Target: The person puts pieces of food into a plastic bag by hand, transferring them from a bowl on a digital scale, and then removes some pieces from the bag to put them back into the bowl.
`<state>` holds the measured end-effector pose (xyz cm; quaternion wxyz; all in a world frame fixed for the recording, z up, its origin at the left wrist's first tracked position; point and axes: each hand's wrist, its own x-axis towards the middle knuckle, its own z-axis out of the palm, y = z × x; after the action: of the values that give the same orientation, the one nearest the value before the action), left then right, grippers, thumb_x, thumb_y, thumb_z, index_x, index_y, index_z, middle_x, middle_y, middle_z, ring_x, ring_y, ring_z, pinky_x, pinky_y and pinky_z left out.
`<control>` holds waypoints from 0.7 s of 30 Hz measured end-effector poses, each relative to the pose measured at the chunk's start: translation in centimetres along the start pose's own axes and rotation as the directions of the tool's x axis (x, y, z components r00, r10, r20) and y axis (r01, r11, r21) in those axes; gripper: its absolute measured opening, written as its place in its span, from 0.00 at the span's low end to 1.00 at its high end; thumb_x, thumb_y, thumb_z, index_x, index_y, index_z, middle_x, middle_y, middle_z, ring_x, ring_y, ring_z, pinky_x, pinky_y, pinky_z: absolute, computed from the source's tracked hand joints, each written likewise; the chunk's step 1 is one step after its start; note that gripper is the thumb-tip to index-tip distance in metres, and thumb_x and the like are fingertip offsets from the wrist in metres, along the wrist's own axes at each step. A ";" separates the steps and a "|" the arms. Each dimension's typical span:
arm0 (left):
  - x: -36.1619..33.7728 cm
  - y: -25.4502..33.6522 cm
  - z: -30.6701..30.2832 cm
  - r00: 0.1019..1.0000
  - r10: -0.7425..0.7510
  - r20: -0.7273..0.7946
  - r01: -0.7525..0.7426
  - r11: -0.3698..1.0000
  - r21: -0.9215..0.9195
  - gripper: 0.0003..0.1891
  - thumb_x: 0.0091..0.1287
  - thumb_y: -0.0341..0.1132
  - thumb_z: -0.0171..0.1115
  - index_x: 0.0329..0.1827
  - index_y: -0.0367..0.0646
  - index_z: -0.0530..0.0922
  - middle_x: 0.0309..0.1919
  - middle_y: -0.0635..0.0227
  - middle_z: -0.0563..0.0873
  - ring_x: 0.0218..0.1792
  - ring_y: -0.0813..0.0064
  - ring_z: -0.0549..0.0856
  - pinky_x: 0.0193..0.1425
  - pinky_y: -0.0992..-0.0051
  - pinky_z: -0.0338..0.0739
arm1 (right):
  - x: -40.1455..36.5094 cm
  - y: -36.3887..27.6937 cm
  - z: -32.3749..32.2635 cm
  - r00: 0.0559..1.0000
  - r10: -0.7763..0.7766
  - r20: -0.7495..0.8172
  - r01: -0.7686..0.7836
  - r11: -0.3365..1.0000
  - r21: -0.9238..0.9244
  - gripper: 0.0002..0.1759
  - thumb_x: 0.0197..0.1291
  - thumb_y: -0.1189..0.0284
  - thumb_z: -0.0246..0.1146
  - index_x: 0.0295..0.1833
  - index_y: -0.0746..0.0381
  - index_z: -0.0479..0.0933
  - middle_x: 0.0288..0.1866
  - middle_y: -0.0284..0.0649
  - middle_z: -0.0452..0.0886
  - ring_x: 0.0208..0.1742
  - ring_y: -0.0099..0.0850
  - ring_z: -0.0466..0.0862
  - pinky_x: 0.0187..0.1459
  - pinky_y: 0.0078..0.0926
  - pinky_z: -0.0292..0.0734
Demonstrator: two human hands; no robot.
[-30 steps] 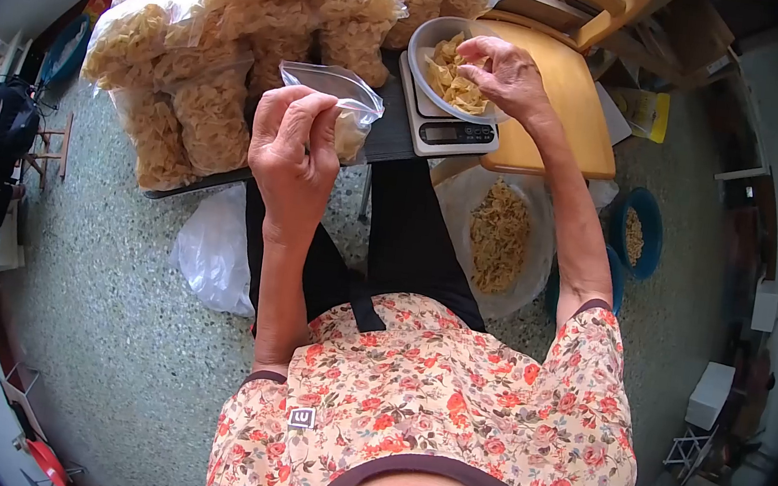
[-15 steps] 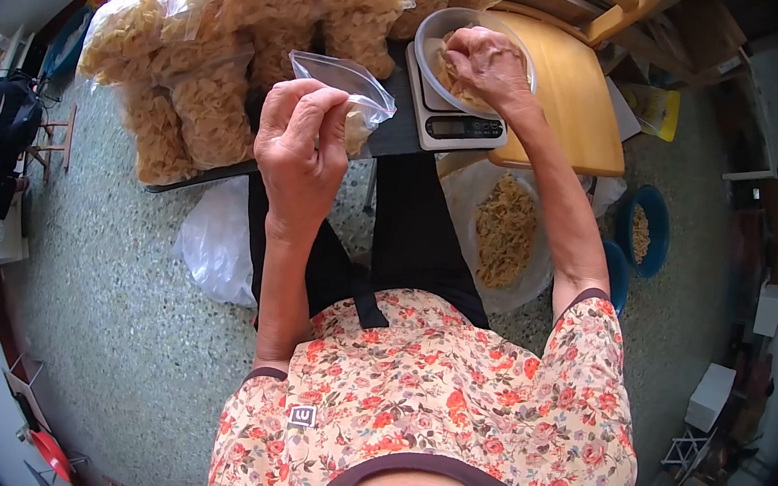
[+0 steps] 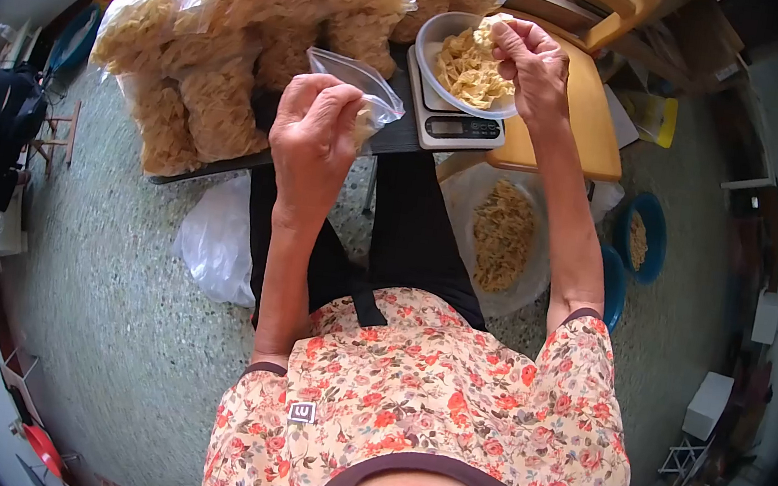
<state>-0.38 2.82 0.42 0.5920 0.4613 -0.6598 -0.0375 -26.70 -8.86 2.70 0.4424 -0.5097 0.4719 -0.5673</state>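
My left hand (image 3: 312,141) is closed on a clear zip bag (image 3: 359,76), whose mouth gapes toward the upper right. Some pale pieces show low in the bag, partly hidden by my fingers. My right hand (image 3: 538,75) pinches a few pale yellow dried flakes (image 3: 489,32) at the far right rim of a clear plastic bowl (image 3: 430,36). More dried flakes (image 3: 473,74) lie inside that bowl. It rests on a white digital scale (image 3: 461,130), whose display I cannot read.
Filled clear bags of flakes (image 3: 241,21) are piled on the dark table at left. A yellow wooden stool (image 3: 575,110) adjoins the scale. Below are an open bag of flakes (image 3: 503,238), blue basins (image 3: 641,259) and a white plastic bag (image 3: 222,242).
My right hand has risen from inside the bowl and moved right, now pinching flakes. My left hand has shifted slightly right and down with the zip bag.
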 end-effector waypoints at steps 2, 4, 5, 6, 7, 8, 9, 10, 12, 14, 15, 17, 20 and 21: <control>0.0 0.1 0.1 1.000 -0.011 0.005 0.011 1.000 -0.004 0.08 0.62 0.19 0.74 0.42 0.39 0.87 0.40 0.62 0.84 0.41 0.62 0.86 0.45 0.66 0.82 | -1.9 -1.9 2.1 0.978 -0.036 0.207 0.054 0.995 -0.080 0.13 0.71 0.66 0.75 0.51 0.65 0.87 0.40 0.35 0.91 0.35 0.18 0.85 0.35 0.17 0.79; 0.1 0.4 0.1 1.000 -0.015 0.016 0.015 1.000 -0.016 0.08 0.61 0.20 0.74 0.41 0.40 0.87 0.39 0.62 0.84 0.40 0.62 0.85 0.44 0.65 0.81 | -4.0 -2.8 5.5 0.960 -0.089 0.265 0.122 0.986 -0.111 0.12 0.71 0.69 0.74 0.50 0.66 0.87 0.39 0.36 0.91 0.36 0.19 0.87 0.39 0.19 0.83; 0.0 0.5 0.1 1.000 -0.017 0.015 0.018 1.000 -0.011 0.08 0.61 0.20 0.74 0.41 0.40 0.87 0.39 0.62 0.84 0.40 0.62 0.85 0.44 0.65 0.81 | -4.5 -2.7 6.4 0.936 -0.142 0.322 0.181 0.979 -0.095 0.11 0.71 0.70 0.74 0.49 0.67 0.87 0.38 0.36 0.91 0.37 0.20 0.87 0.40 0.20 0.84; 0.0 0.5 0.0 0.999 -0.023 0.027 0.023 1.000 -0.012 0.08 0.61 0.20 0.74 0.41 0.40 0.87 0.39 0.62 0.84 0.40 0.61 0.85 0.44 0.64 0.81 | -5.0 -2.5 7.5 0.930 -0.143 0.339 0.188 0.976 -0.106 0.11 0.70 0.70 0.75 0.48 0.67 0.87 0.38 0.36 0.91 0.37 0.19 0.87 0.41 0.20 0.84; 0.0 0.4 -0.1 0.999 -0.028 0.038 0.028 1.000 -0.013 0.08 0.61 0.21 0.75 0.41 0.40 0.87 0.38 0.62 0.84 0.40 0.61 0.85 0.44 0.64 0.81 | -5.3 -2.4 8.3 0.923 -0.143 0.356 0.196 0.974 -0.116 0.10 0.69 0.71 0.75 0.48 0.67 0.87 0.38 0.36 0.91 0.37 0.19 0.87 0.42 0.20 0.84; 0.0 0.4 -0.3 0.999 -0.031 0.037 0.031 0.999 -0.009 0.08 0.61 0.21 0.75 0.41 0.40 0.87 0.38 0.62 0.84 0.40 0.61 0.85 0.44 0.64 0.81 | -5.4 -2.0 8.8 0.917 -0.118 0.382 0.197 0.965 -0.174 0.11 0.68 0.71 0.76 0.50 0.67 0.88 0.39 0.36 0.92 0.37 0.17 0.87 0.42 0.20 0.84; 0.0 0.4 -0.5 0.998 -0.033 0.047 0.033 0.999 -0.007 0.08 0.61 0.21 0.75 0.41 0.40 0.87 0.38 0.62 0.84 0.40 0.60 0.85 0.44 0.63 0.81 | -5.4 -1.9 9.0 0.915 -0.116 0.386 0.195 0.966 -0.172 0.11 0.68 0.71 0.76 0.50 0.67 0.88 0.39 0.36 0.92 0.37 0.17 0.87 0.42 0.20 0.84; 0.0 0.3 -0.8 0.998 -0.034 0.056 0.035 0.999 -0.005 0.08 0.61 0.22 0.75 0.41 0.40 0.87 0.38 0.61 0.84 0.40 0.60 0.85 0.44 0.63 0.81 | -5.4 -1.8 9.2 0.897 -0.115 0.427 0.235 0.942 -0.241 0.11 0.68 0.71 0.76 0.51 0.66 0.89 0.38 0.35 0.92 0.37 0.17 0.86 0.41 0.20 0.84; 0.2 0.3 -1.3 0.998 -0.024 0.050 0.024 1.000 0.001 0.08 0.61 0.22 0.75 0.41 0.40 0.87 0.38 0.61 0.84 0.40 0.59 0.86 0.44 0.63 0.81 | -5.4 -1.6 9.3 0.881 -0.098 0.462 0.246 0.931 -0.271 0.11 0.70 0.69 0.74 0.52 0.64 0.90 0.38 0.33 0.91 0.35 0.16 0.85 0.39 0.20 0.82; 0.3 0.3 -1.8 0.999 -0.015 0.044 0.015 1.000 0.001 0.08 0.61 0.22 0.75 0.41 0.40 0.87 0.38 0.61 0.84 0.40 0.59 0.86 0.44 0.63 0.82 | -5.5 -2.1 8.7 0.844 -0.121 0.523 0.270 0.938 -0.218 0.12 0.71 0.68 0.73 0.53 0.64 0.90 0.38 0.34 0.91 0.35 0.18 0.85 0.39 0.21 0.82; 0.4 0.2 -2.0 0.999 -0.025 0.036 0.025 1.000 0.006 0.08 0.61 0.22 0.75 0.41 0.40 0.87 0.38 0.60 0.84 0.40 0.58 0.86 0.44 0.63 0.82 | -5.5 -2.5 8.5 0.805 -0.149 0.574 0.291 0.943 -0.163 0.12 0.72 0.68 0.72 0.53 0.64 0.90 0.38 0.35 0.91 0.36 0.19 0.85 0.40 0.21 0.82; 0.4 0.1 -2.0 0.999 -0.032 0.034 0.032 0.999 -0.005 0.08 0.61 0.22 0.75 0.41 0.40 0.87 0.38 0.60 0.84 0.40 0.58 0.86 0.44 0.62 0.82 | -5.3 -2.5 8.1 0.620 -0.283 0.732 0.527 0.841 -0.121 0.22 0.71 0.58 0.72 0.57 0.66 0.88 0.49 0.45 0.91 0.49 0.35 0.91 0.52 0.31 0.86; 0.5 0.0 -2.1 0.999 -0.018 0.032 0.018 1.000 0.024 0.07 0.62 0.21 0.74 0.41 0.39 0.86 0.39 0.60 0.84 0.40 0.58 0.86 0.44 0.62 0.82 | -6.0 -2.0 8.2 0.499 -0.253 0.829 0.725 0.647 -0.239 0.31 0.62 0.51 0.77 0.59 0.65 0.85 0.60 0.42 0.88 0.41 0.40 0.90 0.42 0.36 0.85; 0.5 0.0 -2.1 0.999 -0.017 0.034 0.016 1.000 0.018 0.07 0.62 0.21 0.74 0.41 0.39 0.86 0.39 0.60 0.84 0.40 0.58 0.86 0.44 0.62 0.82 | -5.8 -1.7 8.1 0.503 -0.252 0.827 0.724 0.645 -0.244 0.31 0.62 0.51 0.77 0.59 0.65 0.85 0.60 0.42 0.88 0.41 0.40 0.90 0.42 0.36 0.85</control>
<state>1.42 3.53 1.45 0.5763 0.4714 -0.6662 -0.0441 -18.10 -3.54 3.70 0.2275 -0.9138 0.2235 -0.2515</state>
